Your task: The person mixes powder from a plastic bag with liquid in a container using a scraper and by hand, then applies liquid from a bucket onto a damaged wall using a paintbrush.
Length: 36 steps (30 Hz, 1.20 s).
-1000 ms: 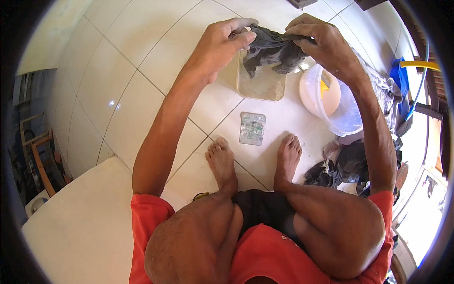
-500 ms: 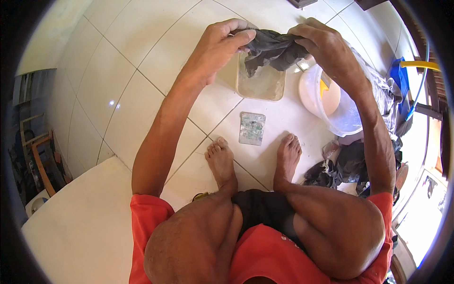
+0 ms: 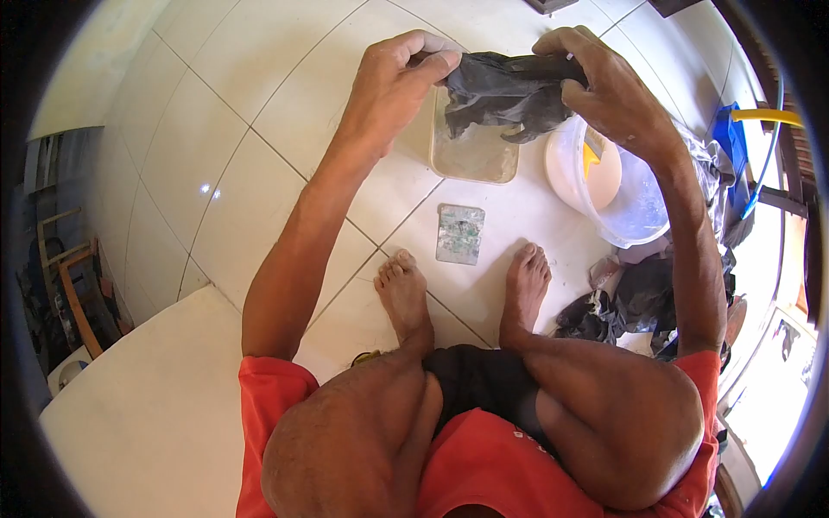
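A dark grey, thin crumpled cloth or plastic sheet (image 3: 509, 91) hangs stretched between my two hands. My left hand (image 3: 410, 73) pinches its left end between thumb and fingers. At the other end, my right hand (image 3: 591, 78) is closed on it. Pale smears mark the sheet, and its ragged lower edge dangles over a rectangular tub (image 3: 475, 160) with a whitish, cloudy inside. The sheet hides the tub's far part. Nearer to me on the floor lies a flat, grey rectangular plate (image 3: 459, 234) with green and white smears.
Right of the tub stands a translucent basin (image 3: 635, 207) holding a pinkish bowl (image 3: 566, 168) with a yellow-handled tool (image 3: 591, 159). Dark crumpled scraps (image 3: 643, 293) lie beside my right foot (image 3: 526, 285). A blue item (image 3: 732, 147) is at the far right.
The bunched sheet is now spread wider and hangs flatter. My right hand has moved slightly right, away from my left hand.
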### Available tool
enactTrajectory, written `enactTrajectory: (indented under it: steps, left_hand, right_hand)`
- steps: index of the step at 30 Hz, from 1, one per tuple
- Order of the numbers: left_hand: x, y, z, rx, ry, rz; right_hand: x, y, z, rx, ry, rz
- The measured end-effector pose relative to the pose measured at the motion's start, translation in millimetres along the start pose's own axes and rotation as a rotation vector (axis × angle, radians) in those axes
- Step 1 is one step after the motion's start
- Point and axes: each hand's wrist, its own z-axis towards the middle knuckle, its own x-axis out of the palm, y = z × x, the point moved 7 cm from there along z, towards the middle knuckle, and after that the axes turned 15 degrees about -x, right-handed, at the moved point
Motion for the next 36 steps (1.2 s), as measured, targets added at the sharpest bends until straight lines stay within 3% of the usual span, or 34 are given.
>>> enactTrajectory:
  steps: [7, 13, 19, 27, 31, 34, 36]
  left_hand:
    - [-4.6, -3.5, -4.3, -0.005, -0.016, 0.0]
    - [-7.7, 3.4, -1.4, -0.073, 0.01, -0.062]
    - [-8.4, 1.2, -7.2, -0.111, 0.002, -0.107]
    - [-8.3, 0.0, -14.3, -0.101, -0.021, -0.127]
    - [-6.4, -4.9, -15.5, -0.054, -0.003, -0.115]
    - [-6.1, -2.2, -14.3, -0.064, -0.022, -0.104]
    - [-6.7, -2.8, -14.8, -0.033, -0.027, -0.085]
  right_hand:
    - [-4.9, -7.8, -5.5, 0.052, -0.078, -0.079]
    - [-6.4, -10.2, -4.0, -0.04, -0.102, -0.133]
    - [2.9, 3.8, 6.5, 0.104, -0.092, 0.21]
    - [10.9, 14.4, 13.1, -0.029, -0.116, 0.405]
    - [9.3, 20.6, 12.1, -0.034, -0.153, 0.407]
    - [0.8, 17.4, 7.6, 0.035, -0.239, 0.139]
    - [3.6, 9.1, 4.6, 0.154, -0.077, 0.049]
